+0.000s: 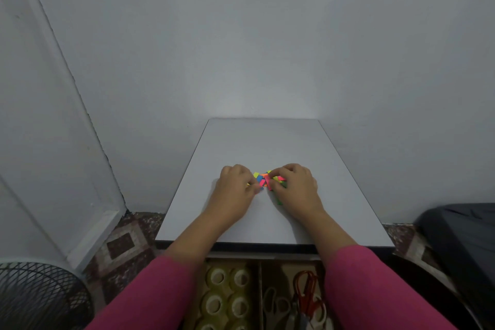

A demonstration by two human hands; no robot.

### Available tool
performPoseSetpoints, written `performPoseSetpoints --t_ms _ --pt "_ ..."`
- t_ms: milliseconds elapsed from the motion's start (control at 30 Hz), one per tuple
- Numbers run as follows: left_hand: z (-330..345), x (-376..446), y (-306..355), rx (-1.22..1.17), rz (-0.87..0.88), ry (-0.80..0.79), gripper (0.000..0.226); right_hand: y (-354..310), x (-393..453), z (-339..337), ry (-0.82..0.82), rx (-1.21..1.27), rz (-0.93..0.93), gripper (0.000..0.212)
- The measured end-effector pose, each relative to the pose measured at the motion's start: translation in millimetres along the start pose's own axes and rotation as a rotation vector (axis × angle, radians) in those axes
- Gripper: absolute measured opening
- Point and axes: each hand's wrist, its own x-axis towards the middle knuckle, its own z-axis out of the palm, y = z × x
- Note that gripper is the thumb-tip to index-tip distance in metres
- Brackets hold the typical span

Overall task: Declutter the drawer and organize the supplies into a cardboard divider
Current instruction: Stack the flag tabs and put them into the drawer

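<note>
Your left hand (235, 185) and right hand (294, 182) sit with curled fingers on either side of the loose pile of neon sticky tabs (265, 179) in the middle of the white tabletop (267, 142), each seeming to pinch at tabs, though the exact grip is hard to tell. Sweep the strays inward, including the green ones under your right hand, and square them into one stack before lifting. Then carry it down to the cardboard divider (258, 289) in the open drawer, where tape rolls (227, 292) and scissors (308, 295) already fill compartments.
</note>
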Motion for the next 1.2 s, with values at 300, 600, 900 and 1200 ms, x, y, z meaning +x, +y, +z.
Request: performPoseSetpoints --t_ms 300,600,900,1200 --pt "9 12 9 0.21 -0.099 0.104 0.026 2 2 3 0.02 -0.066 0.04 0.022" --pt "3 19 7 0.224 -0.155 0.144 0.03 2 2 2 0.022 -0.065 0.051 0.026" --pt "5 -16 -8 0.064 -0.009 0.085 0.021 2 3 4 0.052 -0.068 -0.014 0.021" --pt "8 -11 -11 0.214 -0.1 0.017 0.032 -7 22 -5 -0.074 -0.312 -0.058 0.026"
